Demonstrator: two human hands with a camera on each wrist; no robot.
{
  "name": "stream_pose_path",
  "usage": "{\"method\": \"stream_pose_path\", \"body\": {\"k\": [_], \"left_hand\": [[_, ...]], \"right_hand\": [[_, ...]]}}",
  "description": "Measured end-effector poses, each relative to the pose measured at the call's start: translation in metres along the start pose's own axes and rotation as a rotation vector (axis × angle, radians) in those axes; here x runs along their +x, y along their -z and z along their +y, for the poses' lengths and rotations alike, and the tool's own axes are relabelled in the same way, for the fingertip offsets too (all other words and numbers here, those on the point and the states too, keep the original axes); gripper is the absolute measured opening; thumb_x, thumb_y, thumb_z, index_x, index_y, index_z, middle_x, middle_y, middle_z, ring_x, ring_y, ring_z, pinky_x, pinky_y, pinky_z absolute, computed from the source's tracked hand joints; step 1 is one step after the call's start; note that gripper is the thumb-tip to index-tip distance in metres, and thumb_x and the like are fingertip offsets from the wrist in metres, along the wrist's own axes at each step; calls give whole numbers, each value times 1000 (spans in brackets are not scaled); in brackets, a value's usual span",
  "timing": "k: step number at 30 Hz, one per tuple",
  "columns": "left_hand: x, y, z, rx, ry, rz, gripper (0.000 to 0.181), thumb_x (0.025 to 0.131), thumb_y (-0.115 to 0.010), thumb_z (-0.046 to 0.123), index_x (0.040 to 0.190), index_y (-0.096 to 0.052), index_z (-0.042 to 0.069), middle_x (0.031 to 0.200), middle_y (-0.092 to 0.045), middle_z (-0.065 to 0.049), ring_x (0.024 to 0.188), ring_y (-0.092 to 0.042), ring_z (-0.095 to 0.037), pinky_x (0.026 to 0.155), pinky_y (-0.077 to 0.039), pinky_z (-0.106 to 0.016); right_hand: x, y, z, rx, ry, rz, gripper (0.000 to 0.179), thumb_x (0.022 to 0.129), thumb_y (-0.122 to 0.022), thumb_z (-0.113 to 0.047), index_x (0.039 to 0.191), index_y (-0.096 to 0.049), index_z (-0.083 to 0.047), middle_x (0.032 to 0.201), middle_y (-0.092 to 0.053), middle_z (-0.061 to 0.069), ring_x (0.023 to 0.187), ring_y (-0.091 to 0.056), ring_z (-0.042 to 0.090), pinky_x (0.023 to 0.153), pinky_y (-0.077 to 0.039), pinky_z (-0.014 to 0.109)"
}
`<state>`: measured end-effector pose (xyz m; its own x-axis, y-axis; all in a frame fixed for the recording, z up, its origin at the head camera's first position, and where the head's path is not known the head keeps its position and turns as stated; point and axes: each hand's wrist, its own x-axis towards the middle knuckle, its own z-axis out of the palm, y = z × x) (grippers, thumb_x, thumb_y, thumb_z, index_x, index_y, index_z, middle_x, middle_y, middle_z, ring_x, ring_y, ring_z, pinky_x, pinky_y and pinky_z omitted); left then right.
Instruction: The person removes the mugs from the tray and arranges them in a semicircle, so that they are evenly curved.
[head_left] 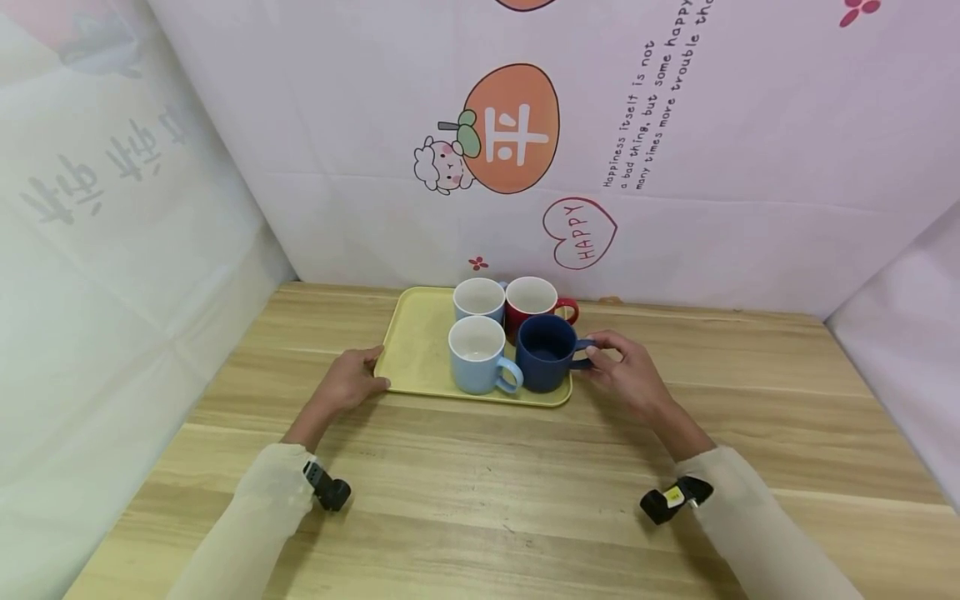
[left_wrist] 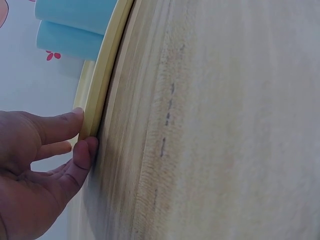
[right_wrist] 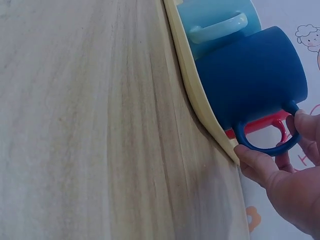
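A yellow tray [head_left: 416, 346] lies on the wooden table, bearing mugs on its right half. My left hand [head_left: 351, 379] grips the tray's left edge near the front corner; in the left wrist view, thumb and fingers of that hand [left_wrist: 42, 155] meet at the rim. A dark blue mug [head_left: 542, 367] stands upright at the tray's front right. With thumb and fingers, my right hand [head_left: 626, 371] holds its handle [right_wrist: 267, 150]. Beside it on the left is a light blue mug [head_left: 472, 375]. Behind them stand another light blue mug [head_left: 480, 310] and a red mug [head_left: 517, 318].
The wooden table [head_left: 450, 500] stretches out in front and to both sides. Directly behind the tray rises a white printed cloth wall [head_left: 337, 167]. More white cloth hangs at the left [head_left: 112, 275] and right sides.
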<state>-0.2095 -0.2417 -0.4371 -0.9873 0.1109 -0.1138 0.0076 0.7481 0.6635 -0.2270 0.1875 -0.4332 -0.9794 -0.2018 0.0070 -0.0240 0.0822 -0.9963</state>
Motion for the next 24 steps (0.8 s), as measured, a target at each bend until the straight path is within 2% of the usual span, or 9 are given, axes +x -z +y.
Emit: {"method": "stream_pose_path", "body": {"k": [6,16,24], "left_hand": [[1,0,1,-9,14,-8,68,91,-72,7,147,-38,-11,126,-61,-29,110,-58,-32,98,-44,-50],[2,2,3,-8,7,-11,68,89,-74,5,145,-40,-13,118,-65,-28,89,-60,-25,84,-48,-41],[2,2,5,21,-1,-5,67,88,-74,4,143,-40,-14,117,-65,-29,89,-61,-24,85,-49,-43]], "right_hand": [[-4,2,-6,-25,8,8,33,105,-52,-9,128,-52,15,121,-45,29,95,-66,19,91,-49,43],[-10,4,-15,-67,-31,13,34,105,-52,-11,129,-52,13,120,-46,25,96,-65,18,92,-49,40],[-18,5,-18,-61,0,26,33,105,-52,-9,128,-52,15,119,-46,25,94,-65,16,91,-49,40]]}}
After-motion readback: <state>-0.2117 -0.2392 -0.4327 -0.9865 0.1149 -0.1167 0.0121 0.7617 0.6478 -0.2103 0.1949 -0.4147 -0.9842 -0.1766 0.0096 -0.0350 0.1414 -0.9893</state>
